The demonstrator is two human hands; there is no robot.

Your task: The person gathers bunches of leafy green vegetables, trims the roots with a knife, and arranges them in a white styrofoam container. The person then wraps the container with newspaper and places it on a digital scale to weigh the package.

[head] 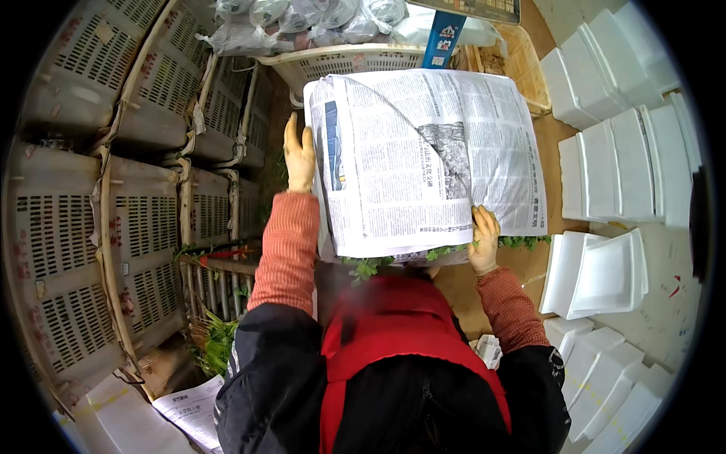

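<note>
Sheets of printed newspaper (pixel 397 170) are spread in front of me, one flap folded over another. Beneath their near edge, green leaves (pixel 367 268) poke out; whatever else lies under the paper is hidden. My left hand (pixel 299 153), in a pale yellowish glove, is upright beside the paper's left edge. Its thumb and fingers are apart, with nothing visible between them. At the near right, my right hand (pixel 484 238), gloved the same way, pinches the corner of the folded newspaper flap, close to the leaves.
Plastic crates (pixel 62 244) with slotted walls are stacked along the left. White foam boxes (pixel 610 164) line the right. Behind the newspaper are a crate (pixel 363 61) topped with plastic-wrapped bundles (pixel 306 14) and a scale's blue post (pixel 444 40). Greens (pixel 218 343) lie at lower left.
</note>
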